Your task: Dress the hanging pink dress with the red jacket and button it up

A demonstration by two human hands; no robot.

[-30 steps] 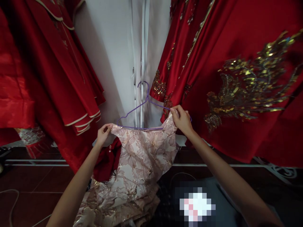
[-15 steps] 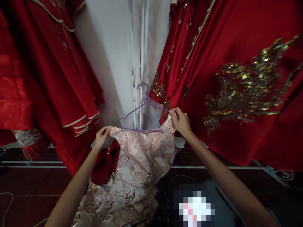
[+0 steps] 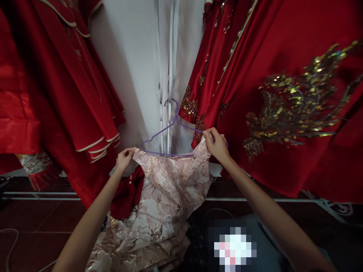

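A pale pink garment (image 3: pixel 167 196) with gold floral brocade hangs from a thin purple wire hanger (image 3: pixel 170 130). My left hand (image 3: pixel 124 158) pinches the garment's top left corner at the hanger's left end. My right hand (image 3: pixel 217 144) is closed on the garment's top right corner and the hanger's right arm. A dark red cloth (image 3: pixel 127 194) droops below my left wrist, beside the pink fabric. The garment's lower part bunches up near the bottom of the view.
Red satin robes with cream piping (image 3: pixel 59 94) hang on the left. Red dresses with gold sequin embroidery (image 3: pixel 283 102) hang on the right. A white wall corner (image 3: pixel 147 68) lies behind the hanger. A metal rail (image 3: pixel 42 194) runs above the dark red floor.
The hands, hanger and garment stay almost where they were; the view shifts slightly. Both hands keep their hold on the garment's top corners.
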